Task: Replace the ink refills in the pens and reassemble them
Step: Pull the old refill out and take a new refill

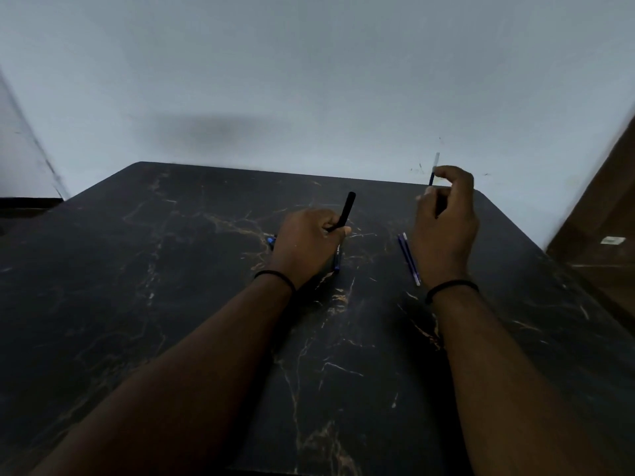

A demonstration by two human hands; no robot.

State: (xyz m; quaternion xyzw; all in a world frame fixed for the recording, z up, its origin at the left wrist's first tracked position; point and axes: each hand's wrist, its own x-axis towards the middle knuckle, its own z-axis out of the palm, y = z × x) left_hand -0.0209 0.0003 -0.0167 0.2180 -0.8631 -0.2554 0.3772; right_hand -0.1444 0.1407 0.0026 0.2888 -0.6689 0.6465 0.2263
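Forearms [213, 365] reaching in from the near edge, each wrist ringed by a thin black band [275, 278]. Beneath them a black marble-patterned table [171, 304], veined in pale gold.

Further in, left hand [305, 243] hovering low over the table, fingers curled around a black pen barrel [345, 211] that angles up and away, tip end out past the thumb. Under that hand, more pens [337, 259] lying on the table, mostly hidden; a blue end [271, 240] poking out on the hand's left side, a blue and dark shaft showing on its right. Count of pens under there impossible to tell.

Just left of the right wrist, two blue ink refills [409, 259] lying side by side on the table, touching or nearly so, pale tips toward the near end.

Right hand [445, 218] raised above the table's far right part, thumb and forefinger pinching a thin blue refill [433, 171] held nearly upright, its clear end sticking up above the fingers. Remaining fingers loosely curled behind. Well apart from the left hand and the barrel.

Beyond the table's rounded far edge, a plain pale wall [309, 80] with a soft dark shadow. At far right, a brown wooden surface [598, 218], blurred.
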